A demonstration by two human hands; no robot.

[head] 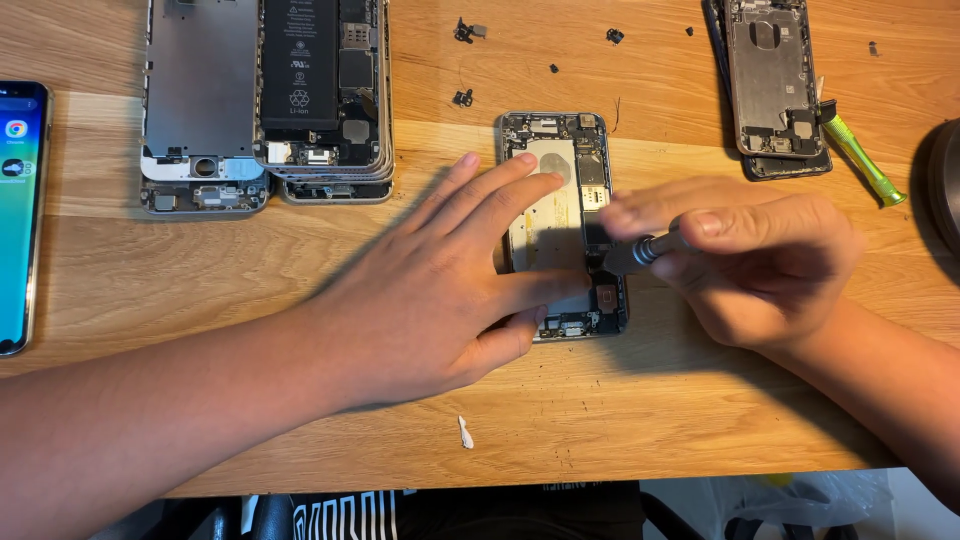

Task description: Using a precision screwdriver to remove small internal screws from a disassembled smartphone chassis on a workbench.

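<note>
You are working at a light wooden table (300, 260) with visible grain; below its near edge you can see dark cloth and a bit of pale floor. The opened phone shell (563, 200) lies flat near the middle of the table, its insides facing up. Your left hand (450, 280) rests flat on it with fingers spread, covering its left side and lower corner, gripping nothing. Your right hand (760, 265) is pinched shut around a small grey screwdriver (640, 250), whose tip points at the shell's right edge; the hand is blurred. At the far left lies a lit phone (20, 215). Behind your left hand sit a stack of opened phones with a black battery (300, 65). Another gutted shell (770, 85) and a green tool (862, 160) lie at far right. Small loose parts (463, 97) are scattered behind the shell, and a white scrap (465, 433) lies near you
</note>
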